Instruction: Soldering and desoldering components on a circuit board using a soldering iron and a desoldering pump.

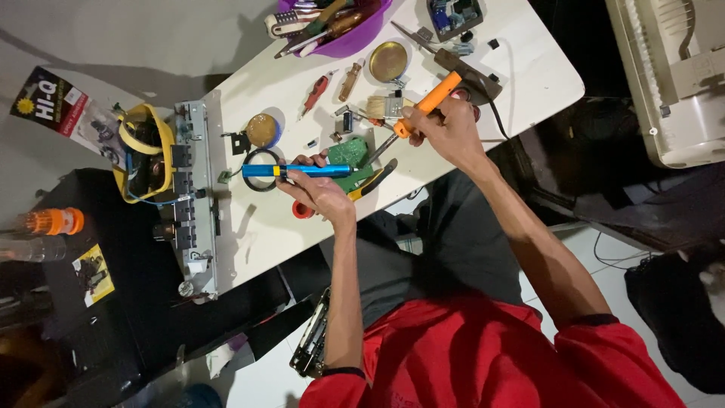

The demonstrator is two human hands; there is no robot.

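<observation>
Grasping a blue desoldering pump point(296, 171), left hand point(321, 193) hovers over the green circuit board point(349, 155) mid-surface. Right hand point(445, 128) clenches an orange-handled soldering iron point(423, 109), tip on the board. Brush point(385, 106), tins, red screwdriver point(316, 92) crowd nearby.

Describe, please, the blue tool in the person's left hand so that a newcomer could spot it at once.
Start at the white table and find the small green circuit board near its front edge. Lying across it, gripped in the left hand, is a slim blue tube-shaped tool with a yellow band. The soldering iron in the right hand has an orange handle; only this one is metallic blue.
</observation>
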